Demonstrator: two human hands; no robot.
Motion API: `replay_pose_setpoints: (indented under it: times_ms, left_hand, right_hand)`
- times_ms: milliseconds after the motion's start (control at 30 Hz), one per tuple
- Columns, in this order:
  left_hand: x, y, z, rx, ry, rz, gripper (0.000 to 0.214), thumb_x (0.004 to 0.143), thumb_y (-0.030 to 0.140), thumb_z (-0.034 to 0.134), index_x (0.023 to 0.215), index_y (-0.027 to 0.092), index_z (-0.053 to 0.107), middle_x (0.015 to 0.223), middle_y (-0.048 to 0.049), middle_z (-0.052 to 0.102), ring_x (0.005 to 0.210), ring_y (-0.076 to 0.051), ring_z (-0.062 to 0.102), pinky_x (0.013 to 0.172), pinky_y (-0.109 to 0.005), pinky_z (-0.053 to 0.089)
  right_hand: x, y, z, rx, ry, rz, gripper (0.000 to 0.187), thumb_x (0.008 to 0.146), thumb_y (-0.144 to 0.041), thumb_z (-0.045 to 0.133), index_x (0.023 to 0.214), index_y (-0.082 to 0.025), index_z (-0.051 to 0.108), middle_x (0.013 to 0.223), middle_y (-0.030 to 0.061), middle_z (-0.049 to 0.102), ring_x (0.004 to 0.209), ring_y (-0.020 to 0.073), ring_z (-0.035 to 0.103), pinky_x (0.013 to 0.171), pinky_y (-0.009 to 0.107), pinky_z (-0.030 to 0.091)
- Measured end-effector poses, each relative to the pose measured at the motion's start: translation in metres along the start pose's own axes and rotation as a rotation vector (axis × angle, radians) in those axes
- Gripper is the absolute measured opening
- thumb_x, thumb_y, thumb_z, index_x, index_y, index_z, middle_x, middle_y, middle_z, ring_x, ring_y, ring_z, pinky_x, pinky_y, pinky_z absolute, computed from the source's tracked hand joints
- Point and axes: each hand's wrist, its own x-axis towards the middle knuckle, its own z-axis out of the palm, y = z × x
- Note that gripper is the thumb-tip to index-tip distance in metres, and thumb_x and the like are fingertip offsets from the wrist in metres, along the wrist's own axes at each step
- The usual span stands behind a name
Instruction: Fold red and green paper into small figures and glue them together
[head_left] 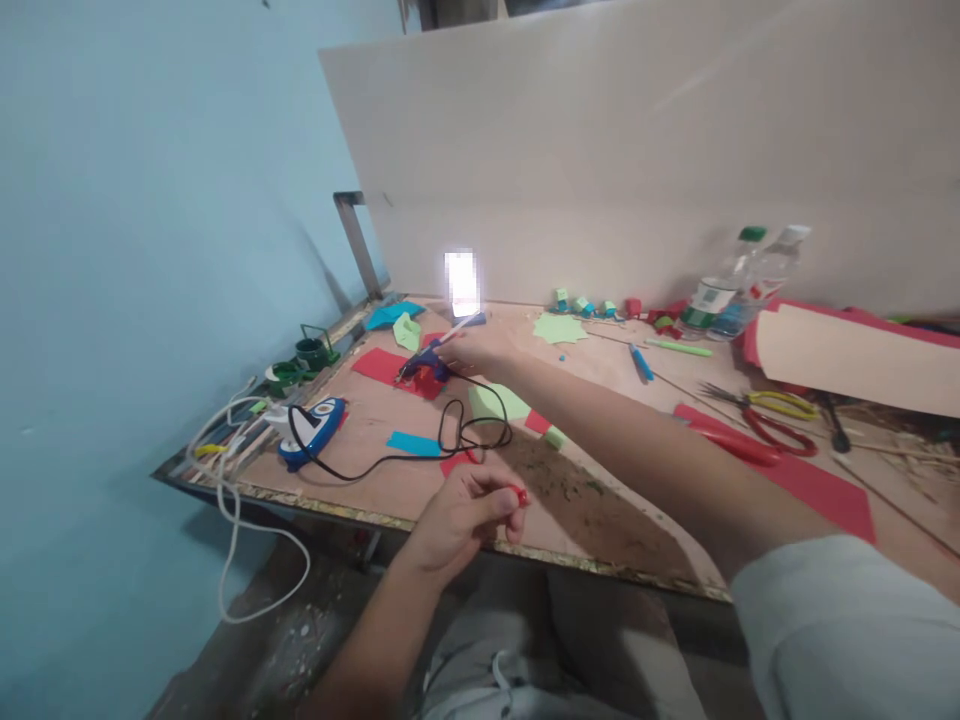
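Observation:
Near the table's front edge, my left hand point(469, 515) pinches a small red piece point(520, 495), apparently folded paper, between thumb and fingertips. My right hand point(476, 357) reaches across to the back end of a blue hot glue gun point(431, 360) and is closed on it, its fingers partly hidden. A whitish glue stick point(463, 325) pokes out of the gun's rear, and the nozzle points left, over a sheet of red paper point(379, 367). The gun's black cord point(390, 458) loops over the table.
A blue-and-white iron-shaped device point(319, 432) stands left, beside white cables point(232, 500). A bright lit screen point(461, 283) is at the back. Two bottles point(709, 300), scissors point(757, 408), a blue pen point(641, 362) and red sheets point(817, 490) lie right. Several paper cubes point(585, 306) line the board.

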Motion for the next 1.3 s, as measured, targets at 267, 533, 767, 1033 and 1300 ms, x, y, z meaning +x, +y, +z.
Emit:
replay_pose_setpoints:
  times_ms: [267, 533, 767, 1033, 1300]
  left_hand:
    - [0.005, 0.007, -0.001, 0.021, 0.076, 0.049, 0.05, 0.057, 0.05, 0.102, 0.071, 0.011, 0.075, 0.057, -0.0027, 0.066, 0.048, -0.008, 0.055, 0.049, -0.02, 0.044]
    - [0.062, 0.051, 0.007, 0.224, 0.098, 0.158, 0.047, 0.058, 0.047, 0.102, 0.076, 0.011, 0.078, 0.063, -0.0029, 0.07, 0.055, -0.01, 0.06, 0.056, -0.022, 0.051]
    - [0.123, 0.071, 0.018, 0.392, 0.024, 0.182, 0.044, 0.061, 0.045, 0.099, 0.08, 0.01, 0.08, 0.069, -0.0037, 0.071, 0.062, -0.012, 0.061, 0.064, -0.026, 0.052]
    - [0.133, 0.042, 0.011, 0.466, -0.064, 0.134, 0.033, 0.072, 0.041, 0.094, 0.08, 0.011, 0.081, 0.07, -0.0041, 0.072, 0.065, -0.013, 0.062, 0.067, -0.025, 0.05]
    - [0.127, 0.025, 0.011, 0.472, -0.086, 0.031, 0.035, 0.078, 0.046, 0.089, 0.081, 0.012, 0.079, 0.067, -0.0022, 0.068, 0.056, -0.013, 0.062, 0.048, -0.023, 0.048]
  right_hand:
    - [-0.088, 0.041, -0.104, -0.409, 0.176, -0.168, 0.017, 0.095, -0.011, 0.07, 0.11, -0.014, 0.078, 0.12, 0.0123, 0.076, 0.107, 0.0245, 0.071, 0.099, 0.041, 0.058]
    - [-0.114, 0.11, -0.121, -0.644, 0.112, -0.205, 0.033, 0.104, -0.037, 0.068, 0.131, -0.019, 0.067, 0.134, 0.0105, 0.068, 0.112, 0.0246, 0.07, 0.095, 0.046, 0.061]
    - [-0.114, 0.115, -0.109, -0.574, 0.238, -0.298, 0.018, 0.1, -0.026, 0.071, 0.115, -0.017, 0.074, 0.12, 0.0098, 0.074, 0.11, 0.0246, 0.07, 0.099, 0.045, 0.059]
    - [-0.172, 0.118, -0.099, -0.268, 0.418, -0.369, 0.027, 0.091, -0.015, 0.067, 0.118, -0.019, 0.07, 0.111, 0.0108, 0.077, 0.098, 0.0215, 0.074, 0.084, 0.036, 0.061]
    - [-0.187, 0.129, -0.089, -0.026, 0.473, -0.377, 0.015, 0.089, -0.023, 0.074, 0.103, -0.019, 0.07, 0.102, 0.006, 0.075, 0.091, 0.0196, 0.073, 0.079, 0.036, 0.061]
